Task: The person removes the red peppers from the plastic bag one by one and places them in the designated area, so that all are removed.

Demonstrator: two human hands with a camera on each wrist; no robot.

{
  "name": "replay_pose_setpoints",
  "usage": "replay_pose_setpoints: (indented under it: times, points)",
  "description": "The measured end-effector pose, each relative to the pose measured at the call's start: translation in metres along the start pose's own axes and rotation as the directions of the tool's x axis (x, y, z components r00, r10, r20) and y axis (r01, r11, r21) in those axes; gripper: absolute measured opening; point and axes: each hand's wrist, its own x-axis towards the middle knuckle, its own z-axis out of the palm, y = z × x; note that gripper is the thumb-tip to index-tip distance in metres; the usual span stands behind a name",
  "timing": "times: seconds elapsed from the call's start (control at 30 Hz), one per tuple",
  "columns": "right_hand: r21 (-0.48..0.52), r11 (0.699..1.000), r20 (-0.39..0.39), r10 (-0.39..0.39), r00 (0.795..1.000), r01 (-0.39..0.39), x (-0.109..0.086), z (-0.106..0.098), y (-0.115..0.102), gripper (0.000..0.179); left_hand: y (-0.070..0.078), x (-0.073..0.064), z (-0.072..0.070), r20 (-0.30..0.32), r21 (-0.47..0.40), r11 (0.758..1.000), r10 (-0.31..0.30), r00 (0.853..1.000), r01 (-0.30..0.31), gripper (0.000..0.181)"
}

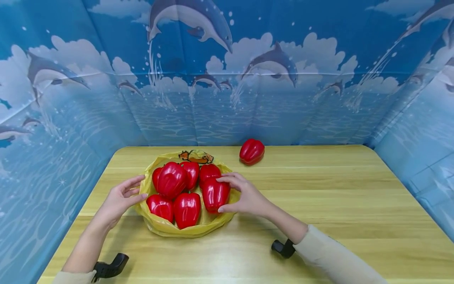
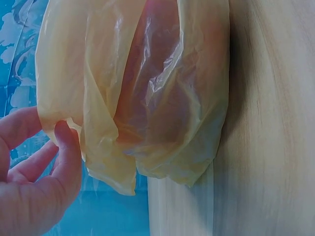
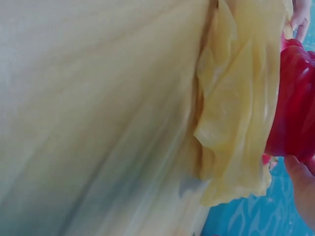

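At the yellow bag point(image 2: 64, 64), left fingers point(image 2: 22, 126) pinch its rim point(image 1: 188, 232); right fingers point(image 1: 233, 180), unseen from the left wrist, hold a pepper point(image 1: 214, 195).

Head view looks forward and down; both wrist views, much closer, share the yellow bag point(image 3: 241, 113).

The head view is bright and crisp, with pale glare on the tabletop point(image 1: 227, 254) at lower centre and white highlights on the red peppers point(image 1: 186, 211). Both wrist views are dimmer and softer: streaky shine on the yellow bag point(image 2: 142, 103) with shadow to its right in the left one, the tabletop blurred across the right one's left side
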Motion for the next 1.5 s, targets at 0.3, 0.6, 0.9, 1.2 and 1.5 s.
replay_pose_setpoints:
  times: [0.3,0.6,0.9,1.2,1.5]
  points:
    - [0.018,1.0,-0.038,0.025,0.999,-0.025,0.001,-0.017,-0.007,0.067,-0.001,0.0,-0.001,-0.001,-0.002,1.0,0.014,1.0,-0.014,0.063]
    - [0.033,0.999,-0.098,0.017,0.995,-0.014,-0.001,-0.033,-0.008,0.065,-0.003,0.001,-0.002,-0.005,0.005,1.0,0.021,1.0,-0.021,0.063]
    - [0.007,1.0,-0.129,0.011,0.992,-0.01,-0.007,-0.041,-0.007,0.066,-0.006,0.001,-0.004,0.0,-0.004,1.0,0.013,1.0,-0.013,0.064]
    - [-0.004,1.0,-0.163,-0.007,0.987,0.007,-0.012,-0.049,-0.003,0.066,-0.007,0.002,-0.003,0.005,0.004,1.0,0.016,1.0,-0.016,0.065]
    - [-0.021,1.0,-0.196,0.001,0.981,-0.005,-0.02,-0.06,0.007,0.066,-0.008,0.003,-0.003,0.009,0.0,1.0,0.019,1.0,-0.019,0.064]
